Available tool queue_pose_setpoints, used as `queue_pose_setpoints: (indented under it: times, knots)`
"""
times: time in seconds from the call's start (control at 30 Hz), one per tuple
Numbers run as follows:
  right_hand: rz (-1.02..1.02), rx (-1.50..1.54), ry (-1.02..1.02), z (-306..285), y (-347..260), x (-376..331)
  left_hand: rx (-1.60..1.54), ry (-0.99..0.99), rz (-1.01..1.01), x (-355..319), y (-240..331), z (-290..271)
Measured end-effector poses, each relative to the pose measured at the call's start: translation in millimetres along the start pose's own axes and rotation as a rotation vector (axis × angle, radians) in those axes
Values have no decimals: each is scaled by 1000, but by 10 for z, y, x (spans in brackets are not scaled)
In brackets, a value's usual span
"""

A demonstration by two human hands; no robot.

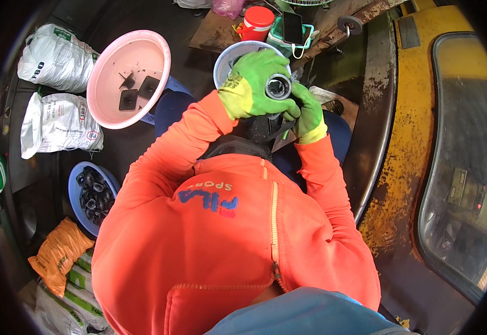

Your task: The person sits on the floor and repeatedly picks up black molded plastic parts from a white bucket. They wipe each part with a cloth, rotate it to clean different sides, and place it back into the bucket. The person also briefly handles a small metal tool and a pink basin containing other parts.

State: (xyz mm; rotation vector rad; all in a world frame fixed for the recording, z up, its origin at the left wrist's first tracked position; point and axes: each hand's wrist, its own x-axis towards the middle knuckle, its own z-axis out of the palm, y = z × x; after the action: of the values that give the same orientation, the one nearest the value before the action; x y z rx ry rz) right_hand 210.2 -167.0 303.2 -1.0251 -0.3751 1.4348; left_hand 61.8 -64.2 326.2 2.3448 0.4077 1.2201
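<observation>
Both my hands wear green gloves with yellow cuffs and are raised in front of my body. My left hand [249, 84] is wrapped round a dark, hollow round plastic part [278, 86], its grey-rimmed opening facing up. Close against that part is my right hand [310, 109], fingers curled together; whatever is in them is hidden. A pale blue perforated basket [221, 70] lies behind and below my left hand, mostly covered by it.
To the left, a pink basin [99, 84] holds a few black square pieces [129, 100]; a blue basin [74, 195] holds several black parts. White sacks [59, 120] and an orange bag [59, 254] lie beyond. A red jug [258, 19] and phone [292, 28] are ahead. Right stands a rusty yellow machine [391, 206].
</observation>
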Motion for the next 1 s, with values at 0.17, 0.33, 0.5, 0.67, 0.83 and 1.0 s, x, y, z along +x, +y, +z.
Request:
queue_pose_setpoints:
  times: [0.17, 0.33, 0.5, 0.67, 0.83, 1.0]
  knots:
    - [-29, 70, -20, 11, 165, -160, -348, 19, -284, -30, 102, -185]
    - [-471, -420, 49, 137, 445, -221, -459, 96, -378, -62, 281, -100]
    - [-691, -121, -10, 265, 473, -58, -589, 128, -447, -87, 441, 61]
    - [-925, -754, 39, 324, 237, -159, -547, 110, -312, -64, 460, -3]
    - [-901, -1047, -83, 353, 38, -272, -555, 14, -217, -59, 436, -97]
    - [-737, -1049, -237, 249, -3, -414, -767, -167, -132, -60, 368, -157]
